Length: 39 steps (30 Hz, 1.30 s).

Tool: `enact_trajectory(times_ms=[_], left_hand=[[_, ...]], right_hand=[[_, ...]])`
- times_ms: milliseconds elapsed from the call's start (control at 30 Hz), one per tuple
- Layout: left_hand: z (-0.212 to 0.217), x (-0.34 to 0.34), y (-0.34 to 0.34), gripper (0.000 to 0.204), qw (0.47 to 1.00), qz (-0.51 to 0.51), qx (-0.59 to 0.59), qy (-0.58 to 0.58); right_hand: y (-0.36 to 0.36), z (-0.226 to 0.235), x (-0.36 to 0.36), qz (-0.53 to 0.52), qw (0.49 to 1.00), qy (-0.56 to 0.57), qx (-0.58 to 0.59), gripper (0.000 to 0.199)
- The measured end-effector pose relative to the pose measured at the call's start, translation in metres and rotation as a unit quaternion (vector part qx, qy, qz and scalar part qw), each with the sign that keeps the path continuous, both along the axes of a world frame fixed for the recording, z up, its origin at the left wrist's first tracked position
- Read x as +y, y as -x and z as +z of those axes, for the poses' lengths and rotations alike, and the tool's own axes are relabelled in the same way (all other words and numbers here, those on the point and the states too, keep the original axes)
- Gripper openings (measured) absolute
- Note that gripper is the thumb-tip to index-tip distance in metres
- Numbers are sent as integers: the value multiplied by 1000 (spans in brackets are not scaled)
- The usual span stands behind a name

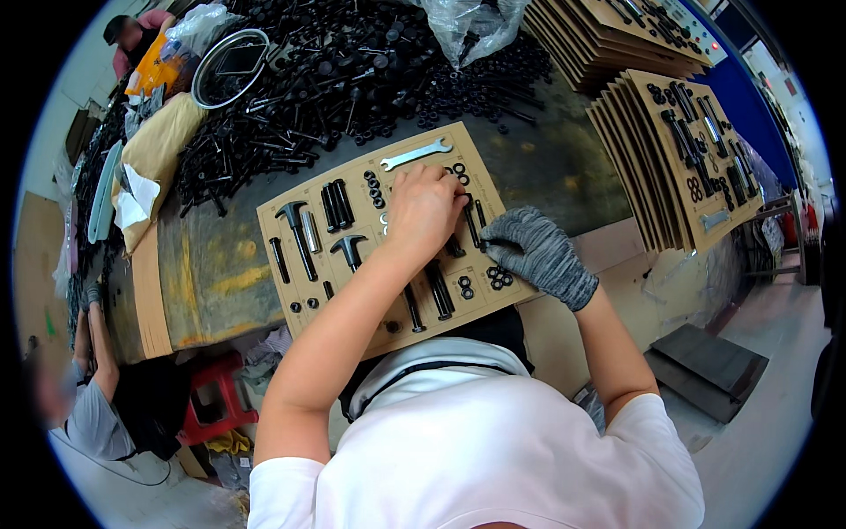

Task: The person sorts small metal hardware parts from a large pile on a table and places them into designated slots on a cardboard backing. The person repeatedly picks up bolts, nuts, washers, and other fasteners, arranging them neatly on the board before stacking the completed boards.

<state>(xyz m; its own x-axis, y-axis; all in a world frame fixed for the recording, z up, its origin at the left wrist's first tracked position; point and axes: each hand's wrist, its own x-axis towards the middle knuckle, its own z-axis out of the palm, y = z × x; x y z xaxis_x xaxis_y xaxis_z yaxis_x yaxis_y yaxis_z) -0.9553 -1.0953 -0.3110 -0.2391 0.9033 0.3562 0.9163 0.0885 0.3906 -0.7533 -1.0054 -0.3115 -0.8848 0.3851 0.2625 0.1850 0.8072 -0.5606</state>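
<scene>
A brown cardboard board (pixel 388 145) lies in front of me with hardware set out in rows. My bare left hand (pixel 421 210) is over its right half, fingers curled down beside short black bolts (pixel 474 220); whatever is in them is hidden. My right hand (pixel 536 254), in a grey knit glove, has its fingertips pressed together at the board's right edge, by the end of one bolt. A silver open-end wrench (pixel 416 154) lies above the left hand. Two T-headed black bolts (pixel 298 240), a silver tube (pixel 310 232), longer bolts (pixel 438 289) and black nuts (pixel 500 278) sit around my forearm.
A big heap of loose black bolts (pixel 308 88) covers the table's far side, with a metal ring (pixel 231 69) and plastic bag (pixel 471 31). Stacked filled boards (pixel 652 167) stand at right. Co-workers are at far left and lower left, near a red stool (pixel 216 401).
</scene>
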Motion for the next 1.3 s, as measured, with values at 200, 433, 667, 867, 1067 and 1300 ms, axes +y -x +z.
enact_trajectory(times_ms=[200,433,667,867,1067,1300], left_hand=[[3,2,-5,13,1000,-2,-12,0],[-1,-3,-2,20,999,-11,-17,-42],[31,-82,138,21,984,176,14,24],[-3,-110,182,19,990,125,28,67],[-13,-99,215,19,952,157,-231,124],[13,-95,216,19,948,130,-256,135]], right_hand=[[-11,1,9,18,999,-40,-29,27],[-7,4,4,3,995,-22,-98,33],[-94,-1,-21,-209,967,119,-86,29],[-75,-41,-84,-87,711,695,-62,47],[-27,-48,-124,-116,631,752,151,54],[-29,-24,-127,-126,654,728,165,53]])
